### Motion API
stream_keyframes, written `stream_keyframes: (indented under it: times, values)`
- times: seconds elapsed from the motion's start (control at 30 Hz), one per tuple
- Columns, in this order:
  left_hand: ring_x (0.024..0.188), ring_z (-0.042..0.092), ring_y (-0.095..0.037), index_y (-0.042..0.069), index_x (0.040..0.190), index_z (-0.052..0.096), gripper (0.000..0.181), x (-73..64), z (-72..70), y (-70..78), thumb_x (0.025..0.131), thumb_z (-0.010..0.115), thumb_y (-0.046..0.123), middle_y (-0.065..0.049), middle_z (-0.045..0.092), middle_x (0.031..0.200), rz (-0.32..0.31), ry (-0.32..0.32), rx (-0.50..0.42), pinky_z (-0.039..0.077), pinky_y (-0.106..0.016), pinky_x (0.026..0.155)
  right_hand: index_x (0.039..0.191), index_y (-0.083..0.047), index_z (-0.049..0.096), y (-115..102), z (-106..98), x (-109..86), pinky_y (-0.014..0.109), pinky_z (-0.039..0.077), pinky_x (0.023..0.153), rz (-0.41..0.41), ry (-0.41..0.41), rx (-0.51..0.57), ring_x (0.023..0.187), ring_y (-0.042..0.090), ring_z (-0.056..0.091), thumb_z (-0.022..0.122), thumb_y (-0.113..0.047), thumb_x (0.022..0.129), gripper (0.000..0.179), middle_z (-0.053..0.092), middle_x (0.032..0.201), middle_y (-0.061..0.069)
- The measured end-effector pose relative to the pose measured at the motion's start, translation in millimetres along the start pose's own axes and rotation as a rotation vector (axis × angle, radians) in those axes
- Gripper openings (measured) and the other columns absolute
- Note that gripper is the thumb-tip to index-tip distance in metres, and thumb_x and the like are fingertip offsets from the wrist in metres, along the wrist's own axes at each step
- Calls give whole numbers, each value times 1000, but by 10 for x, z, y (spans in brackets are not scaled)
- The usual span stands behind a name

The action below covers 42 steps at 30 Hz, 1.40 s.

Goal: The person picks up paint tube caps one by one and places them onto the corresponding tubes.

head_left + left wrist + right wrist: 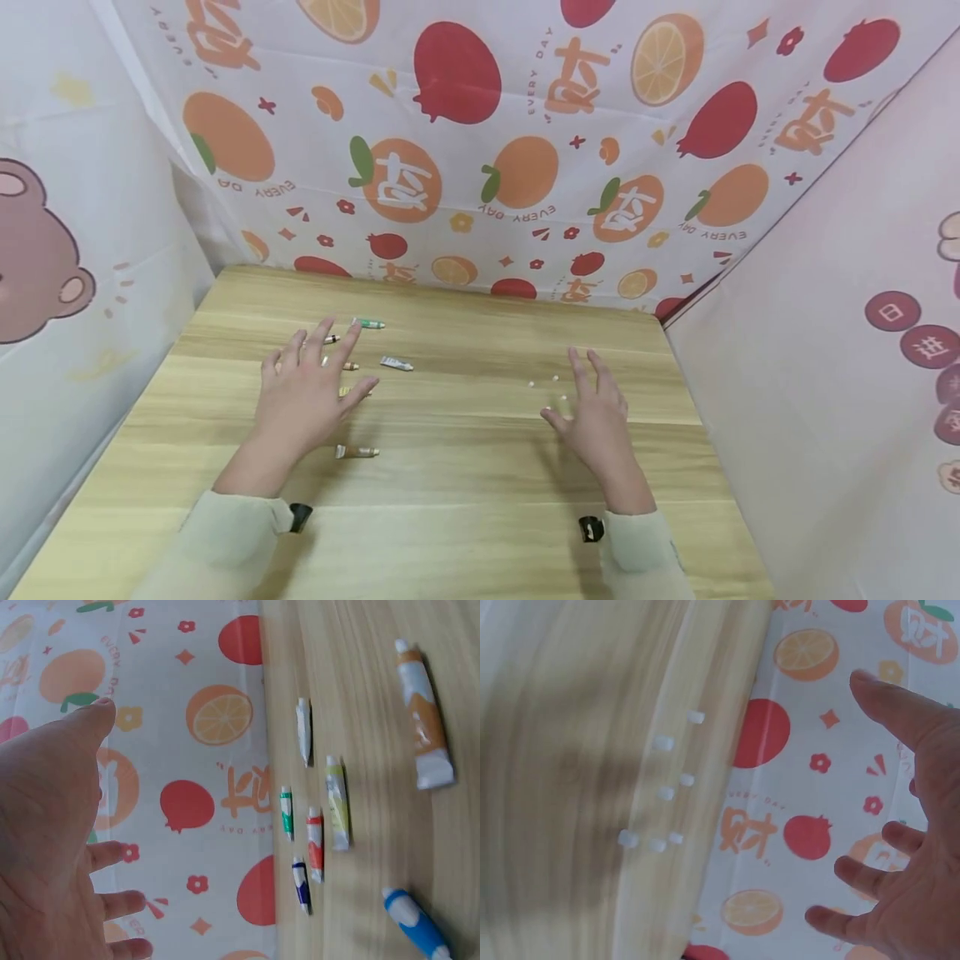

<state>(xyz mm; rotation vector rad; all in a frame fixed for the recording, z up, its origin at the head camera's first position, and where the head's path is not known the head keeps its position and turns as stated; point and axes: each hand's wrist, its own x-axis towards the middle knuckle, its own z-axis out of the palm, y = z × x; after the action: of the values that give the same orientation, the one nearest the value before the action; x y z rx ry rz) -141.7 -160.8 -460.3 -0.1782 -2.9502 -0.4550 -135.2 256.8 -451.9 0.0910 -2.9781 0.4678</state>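
Pale wood tabletop (465,542), nothing in either grip

Take the white tube (397,363) as the landmark. To its left hangs the left hand (303,396), fingers spread and holding nothing; well to its right is the right hand (596,417), fingers likewise apart and empty. Neither seems to touch the tabletop.

Six more tubes lie around the white tube. The red tube (315,844) is to its left, with the dark purple tube (301,886) beyond that. The green tube (371,323) sits left and farther back, toward the fruit-printed cloth (480,250). The yellow tube (337,804) is left and nearer the person, the brown tube (357,452) nearer again. The blue tube (415,924), near side and far left of it, shows only in the left wrist view.

Well to the white tube's right lie small white pieces (663,742), perhaps caps, though they are too small and soft to be sure.

The likeliest trouble is a nudge: the tubes left of the white tube lie close together, so fingers reaching for one could push its neighbour. A low sleeve might scatter the light pieces. If the tubes are uncapped, a firm pinch could squeeze out their contents.
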Motion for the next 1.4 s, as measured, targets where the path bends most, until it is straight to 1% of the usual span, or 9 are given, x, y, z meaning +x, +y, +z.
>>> stream_keyframes:
  times: [0.23,0.4,0.5,0.73,0.93,1.03,1.13,1.23,1.4]
  values:
    - [129,57,-61,17,169,33,88,-80,23,-139,104,53,72,-30,41,162,-17,-30,-35,49,-77,93,172,-23,28,184,65,-35,55,63,97,30,32,95,132,48,62,94,-30,87,108,31,170,20]
    - [125,57,-65,6,167,32,89,-154,76,-270,107,52,69,-39,42,157,-29,-78,-59,51,-77,90,169,-15,34,297,138,-58,41,64,75,38,42,59,100,37,70,94,-29,87,103,39,163,24]
    - [125,56,-66,4,166,32,86,-219,131,-370,108,52,65,-39,43,155,-39,-80,-88,50,-79,90,169,-15,35,367,196,-64,41,64,74,60,24,56,87,31,70,93,-30,88,101,42,161,26]
    - [130,59,-55,3,167,30,92,-338,241,-634,105,63,62,-31,52,152,-59,-120,-317,51,-74,97,168,-21,39,677,372,-63,52,63,100,189,-46,350,131,43,63,91,-22,90,94,44,159,21]
    - [125,65,-43,2,163,36,84,-425,313,-862,101,79,39,-25,60,148,-45,-141,-523,60,-52,97,163,-21,46,1017,519,-99,54,57,110,283,-123,579,141,44,55,89,-24,93,83,43,157,16]
    - [116,67,-8,7,160,41,81,-495,355,-974,97,84,35,-19,65,144,-36,-120,-513,59,-27,84,160,-19,51,1127,575,-115,57,54,114,302,-154,610,143,46,53,87,-26,94,75,43,155,17]
    - [107,51,21,10,159,43,82,-548,382,-1049,94,87,36,-14,69,141,-49,-122,-505,51,-17,79,157,-19,56,1200,628,-112,53,53,113,311,-164,617,138,42,55,86,-27,95,69,46,151,17]
    - [104,42,28,11,158,45,83,-571,400,-1093,92,88,38,-12,73,138,-71,-155,-506,53,-26,86,155,-19,58,1247,667,-107,48,51,112,313,-175,594,133,37,56,87,-29,94,67,48,150,16]
    - [105,47,19,10,151,54,81,-628,433,-1133,88,89,46,-13,75,135,-104,-226,-491,54,-55,95,153,-15,59,1308,735,-90,56,44,121,310,-181,585,140,38,52,87,-30,93,67,46,153,17]
